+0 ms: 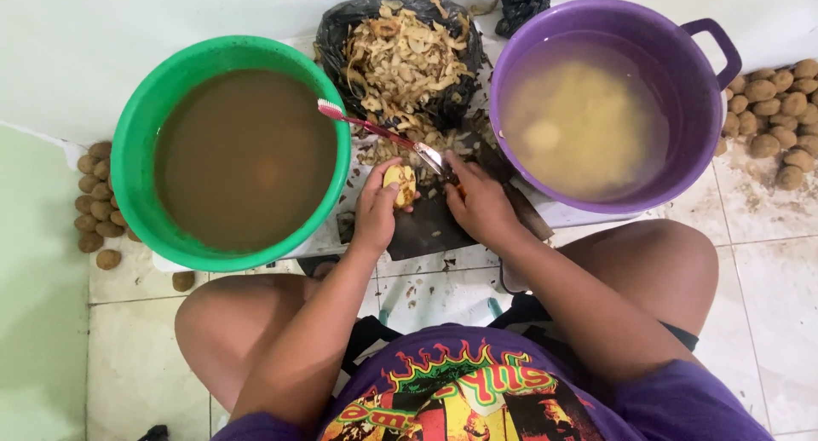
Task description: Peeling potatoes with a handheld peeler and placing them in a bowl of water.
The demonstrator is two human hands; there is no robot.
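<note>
Your pale tiled floor (758,236) carries the green basin (136,134) left, purple tub (682,74) right, peel-filled black bag (341,23) far between, potato piles (92,207) at both edges.

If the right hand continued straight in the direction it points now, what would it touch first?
The right hand points up and to the left, holding a knife. The first thing in that line is probably the half-peeled potato in the left hand, then the heap of peels, though depth is unclear.
</note>
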